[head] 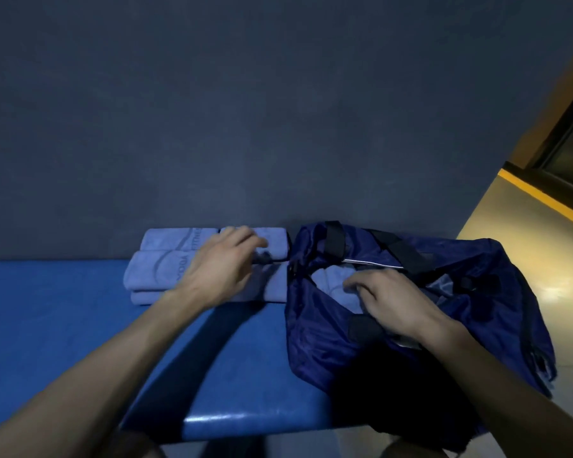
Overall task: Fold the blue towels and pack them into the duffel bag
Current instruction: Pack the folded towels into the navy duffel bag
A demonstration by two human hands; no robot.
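Packing looks to me partly done: my right hand [399, 300], fingers curled, presses one folded towel [331, 282] into the open duffel bag [315, 338], while my left hand [220, 269], fingers loosely spread, rests on the folded stack [159, 269] beside it on the blue bench [63, 312].

towels [166, 269] stacked on bench [63, 319], left | duffel bag [328, 332] right, touching | one towel [331, 285] inside bag

Gym-like room: padded blue bench [80, 325]
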